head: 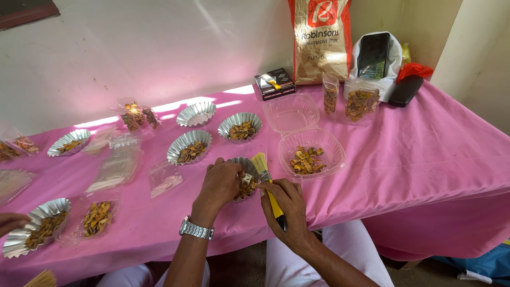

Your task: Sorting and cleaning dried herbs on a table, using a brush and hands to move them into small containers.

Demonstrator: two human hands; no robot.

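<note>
My left hand (220,183), with a metal watch on its wrist, grips the near rim of a small fluted foil cup (247,166) of dried orange-brown pieces at the table's front edge. My right hand (287,207) holds a small brush (264,172) with a yellow handle and pale bristles; the bristles point up just right of the cup. A clear plastic clamshell box (319,142) with more dried pieces lies open to the right of the brush.
More foil cups (188,144) with dried pieces and small clear bags (116,169) lie across the pink tablecloth (425,154). At the back stand a paper shopping bag (321,40), a dark box (275,83), filled bags (361,102) and a phone (374,54). Another person's hand (10,220) shows at left.
</note>
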